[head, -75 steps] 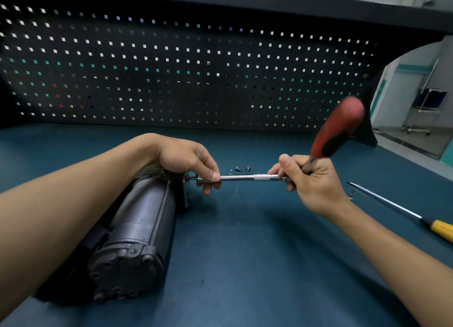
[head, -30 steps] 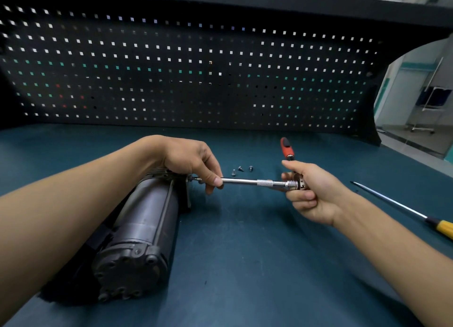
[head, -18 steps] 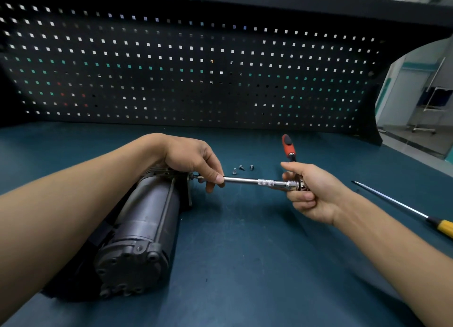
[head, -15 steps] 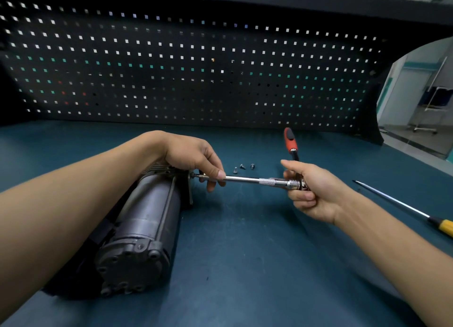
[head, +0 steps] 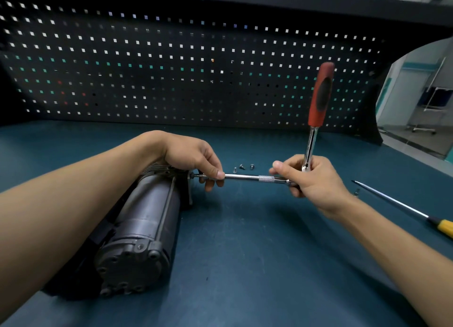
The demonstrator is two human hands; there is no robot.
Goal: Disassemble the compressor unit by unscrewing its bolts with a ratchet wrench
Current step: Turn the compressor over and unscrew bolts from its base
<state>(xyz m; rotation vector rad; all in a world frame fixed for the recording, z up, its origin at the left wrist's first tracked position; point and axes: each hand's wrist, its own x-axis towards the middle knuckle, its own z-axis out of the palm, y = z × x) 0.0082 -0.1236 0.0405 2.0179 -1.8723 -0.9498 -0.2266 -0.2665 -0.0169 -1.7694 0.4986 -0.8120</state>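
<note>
Left grip (head: 193, 157), right grip (head: 316, 179) on ratchet wrench (head: 320, 99)

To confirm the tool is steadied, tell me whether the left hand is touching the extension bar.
Touching. The head view shows the left hand pinching the extension bar between thumb and fingers, beside the compressor's far end.

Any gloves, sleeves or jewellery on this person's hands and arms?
No. The left hand and right hand are ungloved, and the fingers that show carry no rings. The left forearm and right forearm are bare as far as the frame reaches: no sleeve, watch or wristband is visible.
</note>
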